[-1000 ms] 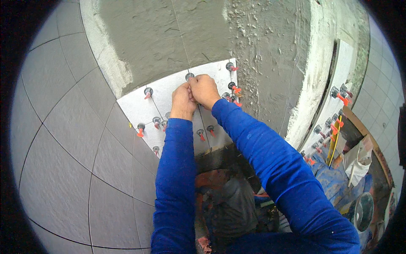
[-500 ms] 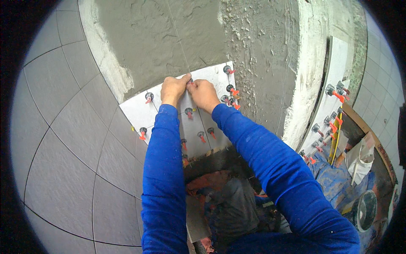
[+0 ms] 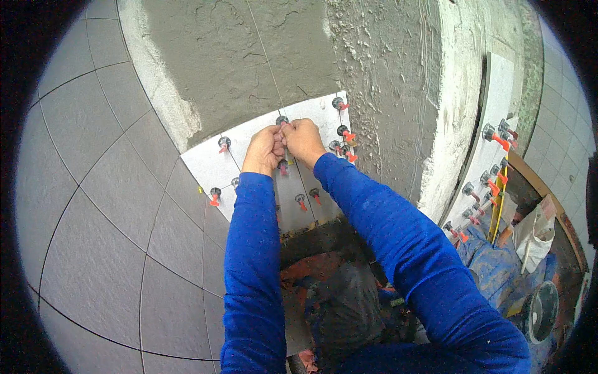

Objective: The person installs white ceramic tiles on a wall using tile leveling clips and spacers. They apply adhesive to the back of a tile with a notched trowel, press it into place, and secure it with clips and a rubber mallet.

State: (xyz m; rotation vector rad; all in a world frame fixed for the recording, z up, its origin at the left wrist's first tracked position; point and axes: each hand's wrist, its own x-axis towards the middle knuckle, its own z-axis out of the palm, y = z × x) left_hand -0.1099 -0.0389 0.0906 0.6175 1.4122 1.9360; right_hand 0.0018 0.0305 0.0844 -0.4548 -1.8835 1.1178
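Observation:
Pale tiles [image 3: 208, 163] sit along the lower edge of a mortar-covered wall area, with several tile leveling clips, black discs with red handles, across their joints. At the tiles' top edge, my right hand [image 3: 304, 142] pinches the red handle of one tile leveling clip [image 3: 282, 119]. My left hand [image 3: 265, 151] is closed beside it, just below the clip, fingertips touching the right fingers; whatever it may hold is hidden. Another leveling clip [image 3: 283, 167] shows just under the left hand. A leveling clip [image 3: 224, 144] stands to the left, and one more clip [image 3: 339, 103] at the upper right corner.
A thin string [image 3: 265, 53] runs down the grey mortar [image 3: 212, 62]. Large grey tiles [image 3: 99, 218] cover the left side. At right are a white tile strip with several clips [image 3: 492, 134], a yellow level-like bar [image 3: 499, 215], a white bag [image 3: 536, 234] and a bucket [image 3: 542, 311].
My left hand has drawn down from the clip's top and curled its fingers, uncovering the black disc. My right hand stays at the clip. The view has shifted slightly.

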